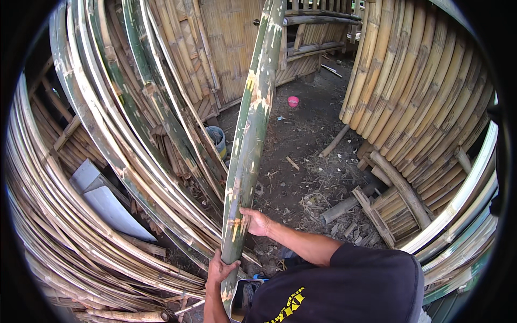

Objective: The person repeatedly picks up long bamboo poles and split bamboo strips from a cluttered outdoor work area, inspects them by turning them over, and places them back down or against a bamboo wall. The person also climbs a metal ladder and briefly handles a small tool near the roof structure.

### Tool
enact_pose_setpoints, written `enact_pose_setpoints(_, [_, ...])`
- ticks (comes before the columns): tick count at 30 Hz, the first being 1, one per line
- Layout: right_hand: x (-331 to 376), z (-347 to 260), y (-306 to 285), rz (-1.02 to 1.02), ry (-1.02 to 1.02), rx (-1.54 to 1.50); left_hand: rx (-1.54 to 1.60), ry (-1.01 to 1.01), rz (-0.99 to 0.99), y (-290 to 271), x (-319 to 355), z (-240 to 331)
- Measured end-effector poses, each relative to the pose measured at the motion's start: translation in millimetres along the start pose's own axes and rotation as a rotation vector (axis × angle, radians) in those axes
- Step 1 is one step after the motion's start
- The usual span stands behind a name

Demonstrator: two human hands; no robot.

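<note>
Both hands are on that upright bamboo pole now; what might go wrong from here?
The long green bamboo pole rises well above the left hand and right hand, which grip only its lower part, so it may tip. Its top could strike the woven bamboo wall. Bamboo offcuts on the dirt could trip the person.

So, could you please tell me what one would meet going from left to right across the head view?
Grey flat metal sheet → blue-grey bucket → tall green bamboo pole held by both hands → small pink bowl → short loose bamboo piece → curved yellow bamboo-slat wall.
</note>
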State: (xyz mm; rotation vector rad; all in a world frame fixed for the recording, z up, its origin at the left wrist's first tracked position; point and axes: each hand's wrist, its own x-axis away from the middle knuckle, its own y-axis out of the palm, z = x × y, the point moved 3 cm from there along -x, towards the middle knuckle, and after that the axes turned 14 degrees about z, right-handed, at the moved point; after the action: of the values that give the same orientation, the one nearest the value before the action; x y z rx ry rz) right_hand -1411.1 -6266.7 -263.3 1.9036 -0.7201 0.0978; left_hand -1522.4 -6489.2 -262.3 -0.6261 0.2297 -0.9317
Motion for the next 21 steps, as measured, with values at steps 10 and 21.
enact_pose_setpoints(10, [-53, -212, -131, -0.025, -0.099, -0.313, -0.451, 0.094, -0.072, 128, -185, 165])
enact_pose_setpoints(21, [-125, -479, -271, 0.461, -0.274, -0.308, -0.34, 0.167, -0.381, 307, -431, 325])
